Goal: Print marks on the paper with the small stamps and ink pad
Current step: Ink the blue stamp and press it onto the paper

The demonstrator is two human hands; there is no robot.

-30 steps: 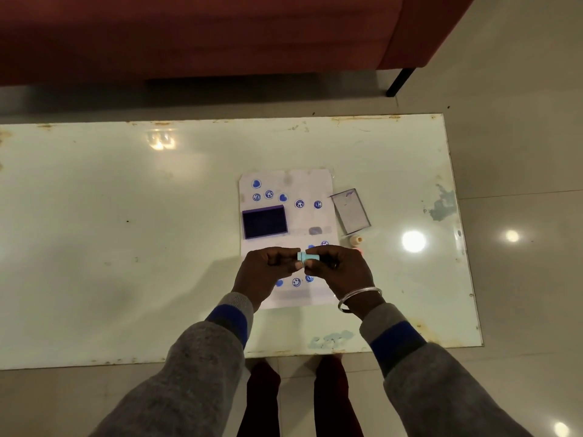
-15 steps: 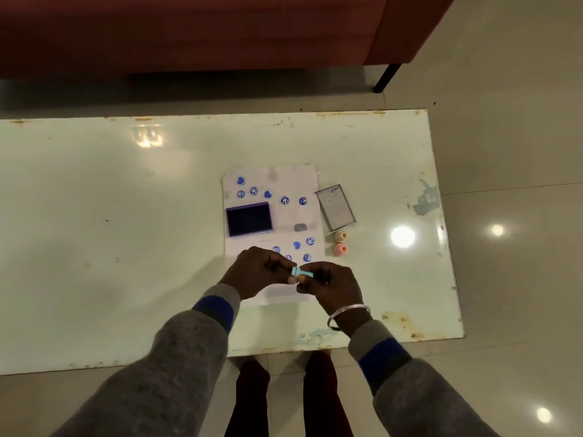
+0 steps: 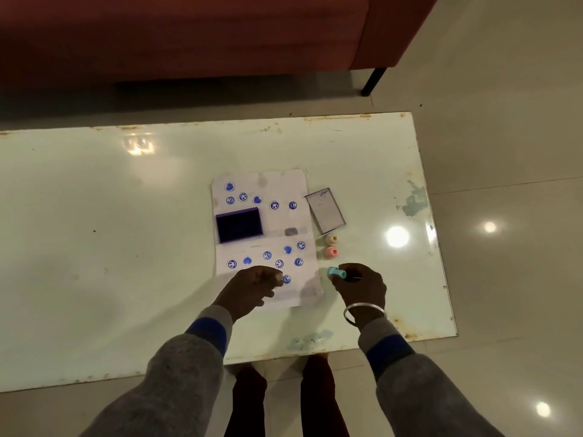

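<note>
A white paper (image 3: 284,216) with several blue round and heart marks lies on the table. The open ink pad (image 3: 239,224), dark blue, sits on the paper's left half. My right hand (image 3: 359,287) holds a small light-blue stamp (image 3: 335,272) just right of the paper's lower edge. My left hand (image 3: 249,288) rests on the paper's lower part with fingers curled, holding nothing that I can see. A yellow stamp (image 3: 330,239) and a pink stamp (image 3: 331,252) stand on the table right of the paper.
The ink pad's clear lid (image 3: 325,211) lies right of the paper. The pale glossy table (image 3: 110,247) has rusty edges and a near edge close to my legs. A red sofa (image 3: 189,36) stands beyond the table. Tiled floor lies to the right.
Both hands held the light-blue stamp together over the paper. They have parted: my right hand carried the stamp to the right of the paper, my left hand stayed on the paper.
</note>
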